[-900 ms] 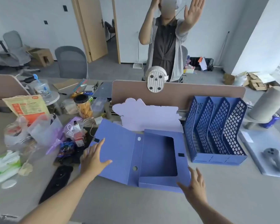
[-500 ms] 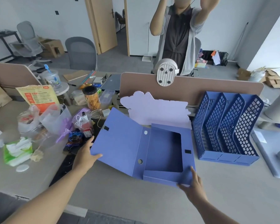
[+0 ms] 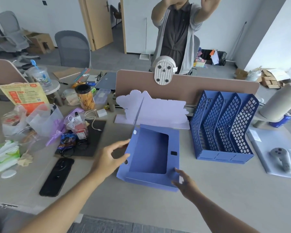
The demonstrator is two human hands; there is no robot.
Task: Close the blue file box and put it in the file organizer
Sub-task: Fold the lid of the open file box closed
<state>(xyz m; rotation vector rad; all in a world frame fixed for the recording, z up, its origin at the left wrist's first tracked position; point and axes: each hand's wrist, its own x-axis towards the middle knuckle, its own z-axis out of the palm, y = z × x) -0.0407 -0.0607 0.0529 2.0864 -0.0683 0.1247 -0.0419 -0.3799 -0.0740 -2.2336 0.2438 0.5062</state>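
The blue file box [image 3: 149, 152] lies flat on the desk in front of me, its inside showing. Its lid [image 3: 139, 113] stands nearly upright and shows edge-on as a thin line above the spine. My left hand [image 3: 107, 160] is at the box's left side, fingers apart, with fingertips and thumb against the spine. My right hand [image 3: 183, 182] rests with spread fingers on the near right corner of the box. The blue mesh file organizer [image 3: 222, 128] stands just right of the box with several empty slots.
A black phone [image 3: 56, 176] lies left of the box, beside a heap of bags, cables and glasses [image 3: 69, 132]. A lilac cut-out card [image 3: 158, 110] stands behind the box. A grey controller [image 3: 281, 159] lies on a folder at right. A person [image 3: 176, 34] stands behind the divider.
The lid has swung up from lying open on the left to nearly upright. My left hand followed it rightward to the spine. My right hand stays at the near right corner.
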